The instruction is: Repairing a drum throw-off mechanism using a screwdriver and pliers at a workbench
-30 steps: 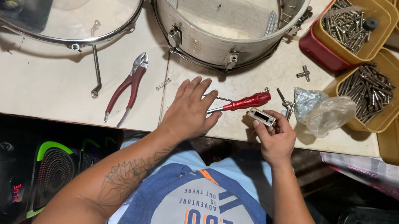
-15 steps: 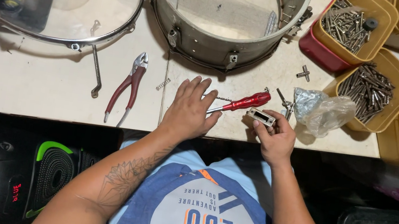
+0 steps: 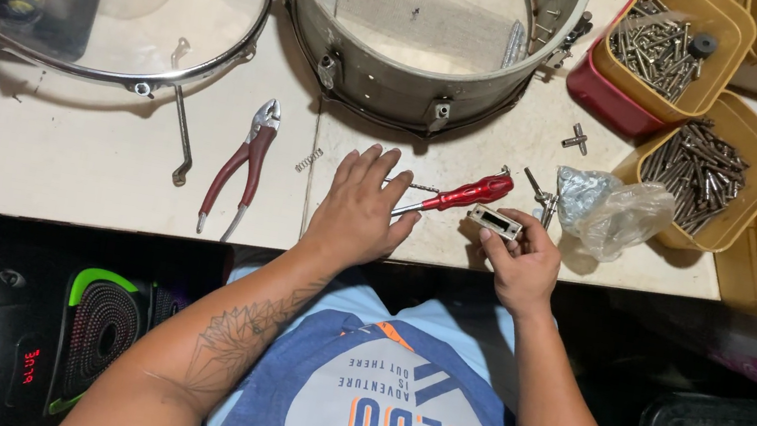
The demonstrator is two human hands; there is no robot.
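Shirt: I wear a T-shirt of light blue, with a darker blue panel over the chest and a pale grey part in the middle.
Print: there are orange block letters with white edges, small white letters, and one short orange stripe near the neck.
Sleeves: they are short, so both my forearms are bare.
Left forearm: it has a line tattoo, like leaves or a flower, with fine dark outlines.
Left hand (image 3: 361, 208): it is bare, without ring or watch.
Right hand (image 3: 520, 264): it is bare also, without glove.
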